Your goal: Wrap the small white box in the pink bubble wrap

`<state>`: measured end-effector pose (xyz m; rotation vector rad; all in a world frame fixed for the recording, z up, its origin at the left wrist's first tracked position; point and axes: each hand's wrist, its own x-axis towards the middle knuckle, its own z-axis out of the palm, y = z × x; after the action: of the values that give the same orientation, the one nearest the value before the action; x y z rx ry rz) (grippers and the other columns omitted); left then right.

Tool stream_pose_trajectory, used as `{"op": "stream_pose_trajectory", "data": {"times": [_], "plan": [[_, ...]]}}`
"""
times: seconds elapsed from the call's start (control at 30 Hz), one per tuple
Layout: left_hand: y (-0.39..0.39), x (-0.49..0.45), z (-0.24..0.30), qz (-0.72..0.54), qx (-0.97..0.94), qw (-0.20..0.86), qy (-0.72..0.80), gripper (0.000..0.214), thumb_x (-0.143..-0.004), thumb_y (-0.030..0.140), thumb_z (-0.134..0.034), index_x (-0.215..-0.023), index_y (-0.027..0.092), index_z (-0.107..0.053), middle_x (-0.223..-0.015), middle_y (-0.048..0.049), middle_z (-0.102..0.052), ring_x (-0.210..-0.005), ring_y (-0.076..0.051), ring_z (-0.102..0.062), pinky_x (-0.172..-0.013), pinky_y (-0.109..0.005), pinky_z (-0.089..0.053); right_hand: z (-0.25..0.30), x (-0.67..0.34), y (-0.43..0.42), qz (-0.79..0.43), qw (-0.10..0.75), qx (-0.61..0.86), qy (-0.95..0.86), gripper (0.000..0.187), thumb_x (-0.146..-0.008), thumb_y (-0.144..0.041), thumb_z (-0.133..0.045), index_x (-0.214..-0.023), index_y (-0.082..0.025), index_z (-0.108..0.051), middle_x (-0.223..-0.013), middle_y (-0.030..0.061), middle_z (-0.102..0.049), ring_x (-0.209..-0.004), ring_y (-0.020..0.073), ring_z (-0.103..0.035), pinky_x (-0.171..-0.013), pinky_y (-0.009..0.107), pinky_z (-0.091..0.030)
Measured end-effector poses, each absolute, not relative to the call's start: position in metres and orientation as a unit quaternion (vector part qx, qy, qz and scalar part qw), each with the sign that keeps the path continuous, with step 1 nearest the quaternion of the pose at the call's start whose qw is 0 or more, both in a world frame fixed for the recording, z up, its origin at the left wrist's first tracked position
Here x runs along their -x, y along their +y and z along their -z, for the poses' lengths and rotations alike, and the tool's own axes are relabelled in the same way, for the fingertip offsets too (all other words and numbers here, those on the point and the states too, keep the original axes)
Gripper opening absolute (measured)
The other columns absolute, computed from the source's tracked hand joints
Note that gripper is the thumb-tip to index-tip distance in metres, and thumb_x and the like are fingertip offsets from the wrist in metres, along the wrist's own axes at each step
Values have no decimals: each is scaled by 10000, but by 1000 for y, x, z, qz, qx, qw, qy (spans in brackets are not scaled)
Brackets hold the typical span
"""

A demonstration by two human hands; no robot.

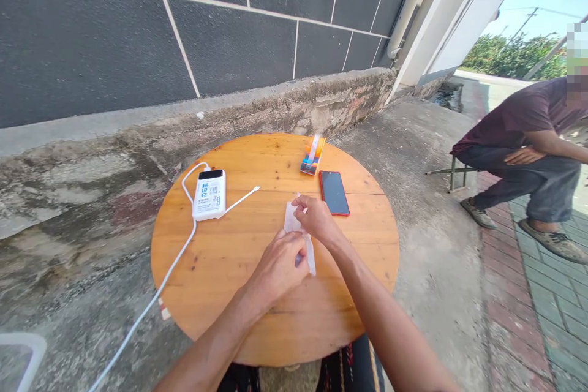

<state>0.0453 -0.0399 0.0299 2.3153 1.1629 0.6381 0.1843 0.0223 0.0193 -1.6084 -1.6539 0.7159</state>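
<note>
A folded strip of thin white tissue (291, 220) lies lengthwise on the round wooden table (243, 318), between my hands. My right hand (316, 218) has its fingers curled and pinched at the strip's far end. Nearer to me, my left hand (283, 262) is closed over the middle of the strip, its fingertips turned down and partly hidden. The strip's near end shows beyond the left hand. Just past my right hand lies a dark-screened phone (335, 193) with a red edge.
An orange and blue tape dispenser (313, 156) stands at the table's far side. On the left lies a white power bank (210, 195) with white cables (172, 269). A dark tiled wall (229, 43) rises behind. At right sits another person (528, 135).
</note>
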Motion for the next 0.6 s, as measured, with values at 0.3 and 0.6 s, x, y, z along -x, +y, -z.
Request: {"op": "stream_pose_trajectory", "data": {"times": [0.3, 0.6], "plan": [[-38, -45, -29, -247, -847, 232, 410, 195, -664, 19, -436, -633, 212, -435, -739, 2, -587, -766, -182, -503, -659, -281, -387, -33, -210, -22, -258, 353, 651, -621, 275, -797, -434, -578, -685, -182, -579, -647, 2, -610, -521, 116, -548, -491, 222, -374], [-36, -46, -34, -204, -861, 209, 416, 191, -613, 32, -447, -628, 223, -439, -634, 15, -541, -691, -183, -493, -596, -273, -348, -27, -208, -19, -213, 334, 671, -627, 250, -778, -277, -519, -547, -204, -458, -501, -37, -477, -478, 108, -426, -469, 223, -263]]}}
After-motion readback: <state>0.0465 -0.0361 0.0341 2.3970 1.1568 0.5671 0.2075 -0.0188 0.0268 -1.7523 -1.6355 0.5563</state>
